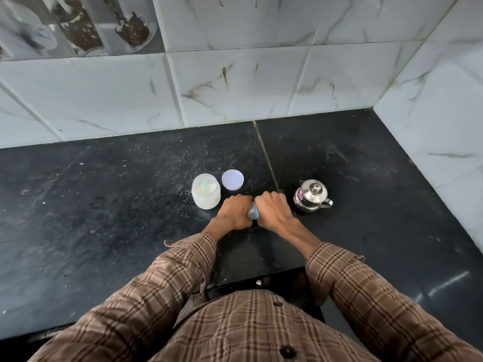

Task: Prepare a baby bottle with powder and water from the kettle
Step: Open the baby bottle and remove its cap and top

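I see both fists wrapped on the baby bottle (253, 211): left hand (234, 212), right hand (271, 210). Powder jar (206, 191) open, lid (232, 179) beside. Kettle (311, 195) lidded; I judge pouring undone.

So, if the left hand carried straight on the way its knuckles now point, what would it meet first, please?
Probably the round lid lying flat on the counter, just beyond the left hand. The open powder jar sits slightly left of that line; depth is hard to judge.
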